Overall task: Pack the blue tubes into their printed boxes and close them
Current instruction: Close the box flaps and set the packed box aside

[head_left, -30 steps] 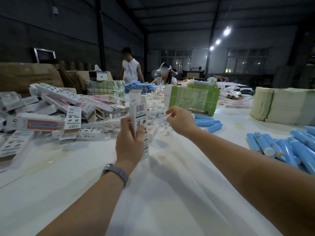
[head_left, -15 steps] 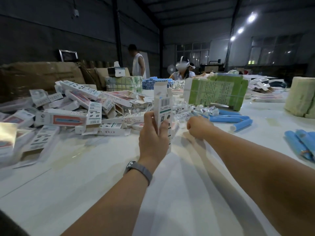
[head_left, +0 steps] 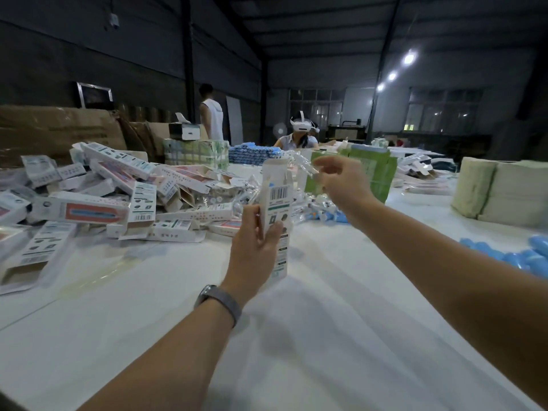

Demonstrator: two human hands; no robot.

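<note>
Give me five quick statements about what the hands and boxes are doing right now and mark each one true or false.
1. The left hand holds a printed box upright. True.
2. The top flap of that box is closed. False: the flap stands open at the top.
3. The right hand pinches a clear plastic piece above the box. True.
4. The right hand rests flat on the white table. False: it is raised in the air, level with the top of the box.
5. The pile of printed boxes lies to the right of the held box. False: it lies to the left; loose blue tubes lie at the right edge.
</note>
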